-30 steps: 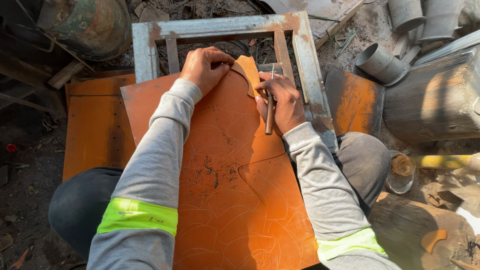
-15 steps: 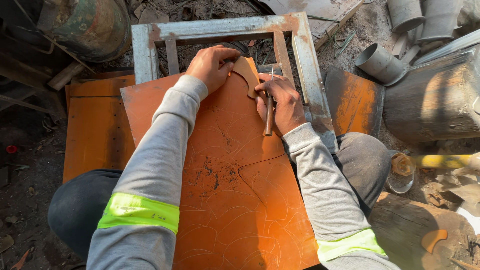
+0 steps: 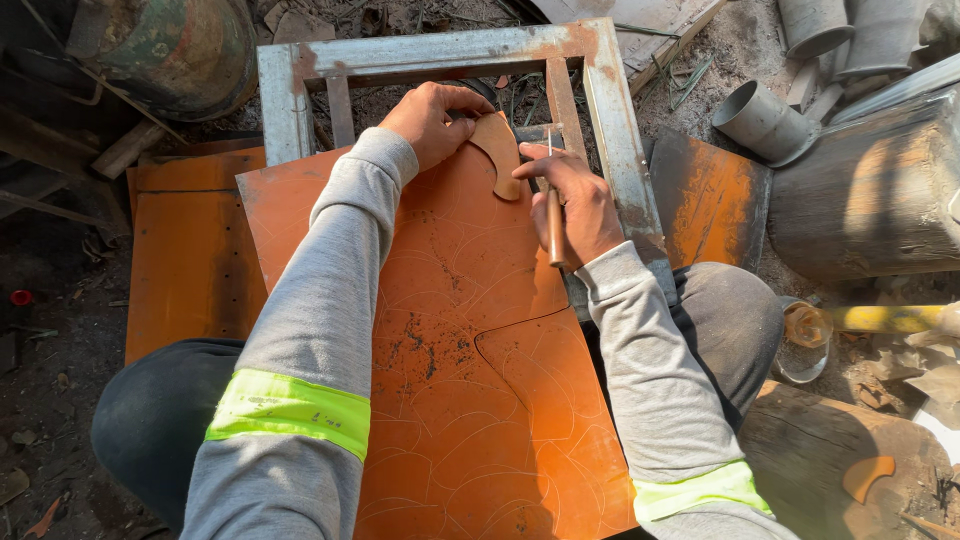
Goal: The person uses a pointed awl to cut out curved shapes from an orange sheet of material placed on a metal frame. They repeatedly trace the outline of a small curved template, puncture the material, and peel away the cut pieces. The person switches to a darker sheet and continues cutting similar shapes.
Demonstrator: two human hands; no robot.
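Observation:
A large rust-orange metal sheet [image 3: 460, 330] with scratched curved outlines lies across my lap and rests on a grey metal frame [image 3: 610, 110]. My left hand [image 3: 432, 122] presses a curved orange template piece [image 3: 500, 150] flat against the sheet's far edge. My right hand [image 3: 572, 200] grips a thin scriber with a wooden handle [image 3: 553, 222], its tip against the template's right edge.
More orange sheets lie at the left [image 3: 185, 250] and right [image 3: 705, 205]. A rusty drum [image 3: 165, 45] stands at the top left. Grey pipe pieces [image 3: 760, 120] and a big cylinder [image 3: 870, 205] sit at the right. A wooden log [image 3: 830, 450] holds a small orange cut-out [image 3: 868, 475].
The template has been turned slightly and both hands have shifted a little along the sheet's far edge. The scriber stays at the template's right side.

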